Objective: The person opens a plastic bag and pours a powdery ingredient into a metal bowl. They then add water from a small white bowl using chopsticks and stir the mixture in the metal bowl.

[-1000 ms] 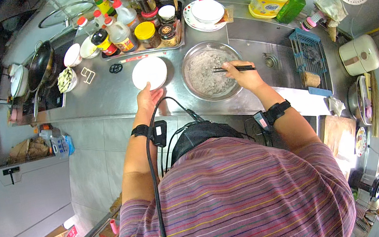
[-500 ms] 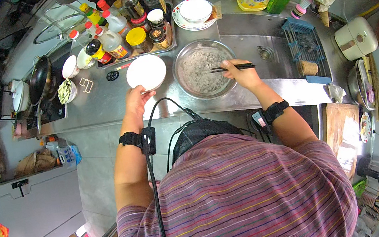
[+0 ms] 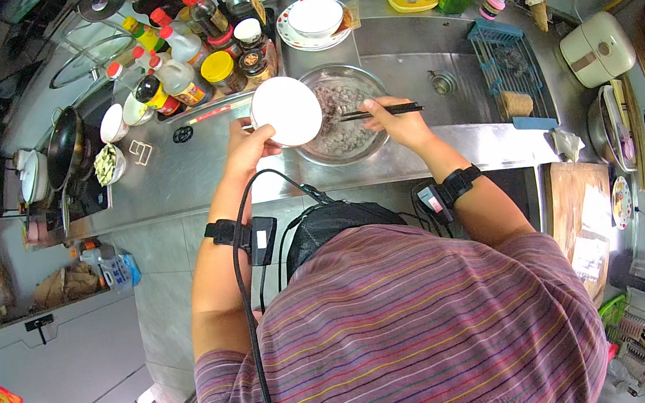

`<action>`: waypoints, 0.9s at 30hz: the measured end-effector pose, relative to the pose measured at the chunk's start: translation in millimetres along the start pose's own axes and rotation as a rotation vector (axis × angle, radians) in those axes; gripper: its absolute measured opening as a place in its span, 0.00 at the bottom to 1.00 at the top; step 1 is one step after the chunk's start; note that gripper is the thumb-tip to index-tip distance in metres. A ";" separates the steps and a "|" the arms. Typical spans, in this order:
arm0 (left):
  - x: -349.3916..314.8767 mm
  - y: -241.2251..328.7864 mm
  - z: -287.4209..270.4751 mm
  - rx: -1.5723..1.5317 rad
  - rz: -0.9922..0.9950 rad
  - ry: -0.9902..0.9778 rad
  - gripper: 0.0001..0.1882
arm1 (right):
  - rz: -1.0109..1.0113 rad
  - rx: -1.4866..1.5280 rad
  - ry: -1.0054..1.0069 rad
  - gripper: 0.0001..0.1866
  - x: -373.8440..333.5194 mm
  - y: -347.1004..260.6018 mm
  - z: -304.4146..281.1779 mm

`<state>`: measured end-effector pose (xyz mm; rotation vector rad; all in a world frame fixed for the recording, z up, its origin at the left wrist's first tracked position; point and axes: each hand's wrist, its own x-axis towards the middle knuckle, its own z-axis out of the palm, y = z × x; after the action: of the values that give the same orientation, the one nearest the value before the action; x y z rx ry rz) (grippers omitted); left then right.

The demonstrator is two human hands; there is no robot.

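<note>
A white bowl (image 3: 286,112) is gripped at its edge by my left hand (image 3: 250,142), thumb on the near rim, above the left side of a wide steel basin (image 3: 372,75). Pale, lumpy, wet-looking flour mixture (image 3: 344,98) fills the basin's bottom, partly hidden by the white bowl. My right hand (image 3: 398,119) is closed around dark chopsticks (image 3: 401,108), their tips over or in the mixture. What the bowl contains cannot be made out in the glare.
Sauce bottles and jars (image 3: 218,69) crowd a tray behind. A bowl on a spotted plate (image 3: 317,44) stands beyond the basin. The sink (image 3: 414,60) with a blue rack (image 3: 509,66) lies right. At left are a wok (image 3: 66,141) and a bowl of chopped food (image 3: 110,164).
My left hand has carried the white bowl right, from beside the basin to over its left edge. The chopsticks have shifted slightly left. A brownish-purple patch now shows in the mixture near the bowl.
</note>
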<state>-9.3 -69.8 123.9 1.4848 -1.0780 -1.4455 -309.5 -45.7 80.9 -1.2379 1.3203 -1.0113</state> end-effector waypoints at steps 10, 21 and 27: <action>3.1 6.5 23.5 0.086 0.023 -0.017 0.36 | 0.049 -0.059 -0.022 0.20 -5.7 -7.0 -0.3; 14.2 -15.1 -6.0 -0.210 -0.085 -0.022 0.25 | 0.058 -0.046 -0.004 0.20 -2.7 -4.2 -0.2; 21.0 -45.6 -38.9 -0.477 -0.118 0.076 0.22 | 0.052 -0.089 -0.006 0.20 0.5 0.9 -3.2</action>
<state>31.6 -75.4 75.7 1.2585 -0.5521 -1.5782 -312.8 -46.3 80.4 -1.2659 1.3987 -0.9199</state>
